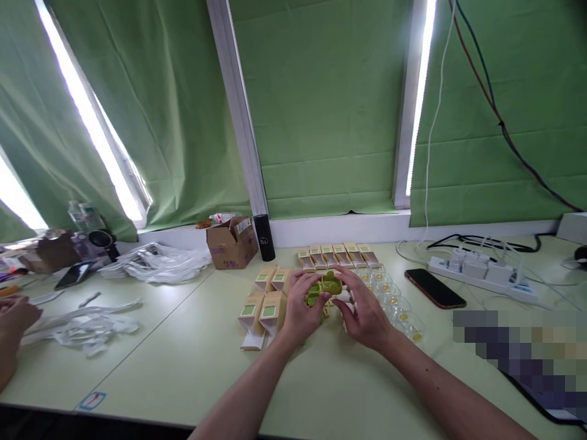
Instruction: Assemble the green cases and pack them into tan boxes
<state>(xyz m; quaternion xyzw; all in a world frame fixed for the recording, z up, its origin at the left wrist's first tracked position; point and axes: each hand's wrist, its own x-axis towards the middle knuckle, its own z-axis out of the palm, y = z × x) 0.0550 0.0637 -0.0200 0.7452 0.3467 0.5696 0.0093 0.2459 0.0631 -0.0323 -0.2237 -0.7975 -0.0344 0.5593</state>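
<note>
My left hand point(303, 308) has its fingers wrapped round a small green piece point(313, 294). Close beside it, my right hand point(363, 311) grips another green piece point(331, 282) between thumb and fingers. Small yellow and white items, partly hidden, lie beneath the hands. Left of my left hand stand several open tan boxes point(269, 310) with green labels. A row of similar tan boxes point(339, 255) is behind my hands. Clear round containers with yellow centres point(393, 300) are lined up to the right.
A phone point(435, 288) and a white power strip point(483, 278) lie to the right. A cardboard box point(232, 242) and black cylinder point(264, 237) stand at the back. White strips point(87, 324) lie left, near another person's hand point(16, 318).
</note>
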